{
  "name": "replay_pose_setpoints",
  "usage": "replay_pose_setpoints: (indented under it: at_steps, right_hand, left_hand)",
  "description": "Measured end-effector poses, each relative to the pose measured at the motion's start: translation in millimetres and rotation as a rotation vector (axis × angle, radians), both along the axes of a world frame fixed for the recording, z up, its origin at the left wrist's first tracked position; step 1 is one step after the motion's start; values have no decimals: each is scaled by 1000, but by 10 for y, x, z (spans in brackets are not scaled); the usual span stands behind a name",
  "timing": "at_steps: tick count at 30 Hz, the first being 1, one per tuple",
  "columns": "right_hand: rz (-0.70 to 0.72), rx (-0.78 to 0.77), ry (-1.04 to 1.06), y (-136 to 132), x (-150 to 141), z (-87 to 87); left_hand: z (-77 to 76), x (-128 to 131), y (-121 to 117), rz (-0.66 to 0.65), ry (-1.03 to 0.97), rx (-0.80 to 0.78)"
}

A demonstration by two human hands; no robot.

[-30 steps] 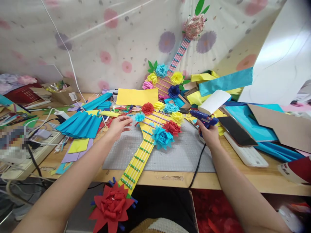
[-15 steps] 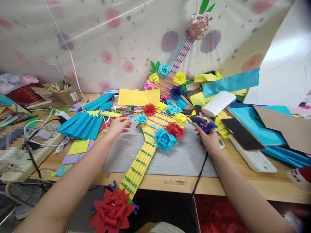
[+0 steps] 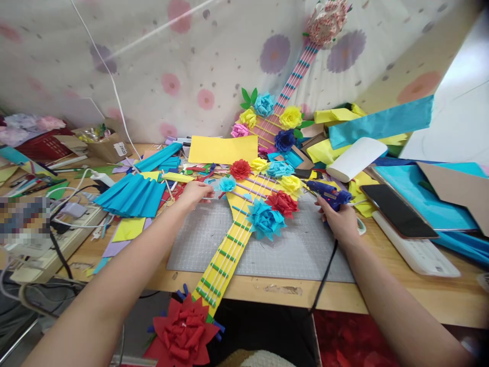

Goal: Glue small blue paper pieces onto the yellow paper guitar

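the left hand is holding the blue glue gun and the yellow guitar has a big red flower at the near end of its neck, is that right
Not quite: in the head view, the right hand is holding the blue glue gun. The yellow guitar does have a big red flower at the near end of its neck.

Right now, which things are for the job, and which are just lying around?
Being used:
- blue glue gun, in the right hand
- yellow paper guitar with flowers, near the left hand
- grey mat, under the guitar

Just lying about, it seems:
- dark phone
- pleated blue paper
- pink guitar, behind
- cardboard box
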State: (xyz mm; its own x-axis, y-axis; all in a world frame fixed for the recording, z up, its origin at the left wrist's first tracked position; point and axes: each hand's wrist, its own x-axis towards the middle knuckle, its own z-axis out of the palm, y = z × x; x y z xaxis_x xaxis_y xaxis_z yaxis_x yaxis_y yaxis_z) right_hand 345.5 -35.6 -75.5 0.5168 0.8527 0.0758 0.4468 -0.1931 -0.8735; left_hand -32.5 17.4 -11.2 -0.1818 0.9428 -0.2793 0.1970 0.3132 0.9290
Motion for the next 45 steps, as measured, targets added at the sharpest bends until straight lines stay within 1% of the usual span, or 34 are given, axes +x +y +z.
replay_pose_setpoints:
  at_steps: [6, 15, 21, 23, 26, 32, 35, 40, 45]
  right_hand:
    - [19, 31, 17, 11, 19, -42]
    - [-2, -11, 31, 6, 7, -22]
    - [8, 3, 4, 20, 31, -58]
    - [14, 21, 7, 21, 35, -66]
    - [21, 29, 12, 13, 25, -50]
    - [10, 16, -6, 3, 11, -17]
    - [13, 15, 13, 9, 19, -29]
    - [1, 10, 24, 0, 4, -16]
    - [2, 13, 29, -10, -5, 6]
  left_hand:
    - [45, 74, 1, -2, 32, -31]
    - [121, 145, -9, -22, -71, -68]
    - [146, 139, -4, -40, -82, -80]
    - [149, 139, 5, -21, -93, -101]
    - [158, 127, 6, 16, -130, -113]
    - [184, 126, -27, 6, -177, -148]
    - [209, 167, -42, -20, -184, -177]
    - [254, 211, -51, -59, -210, -171]
    - [253, 184, -64, -18, -179, -178]
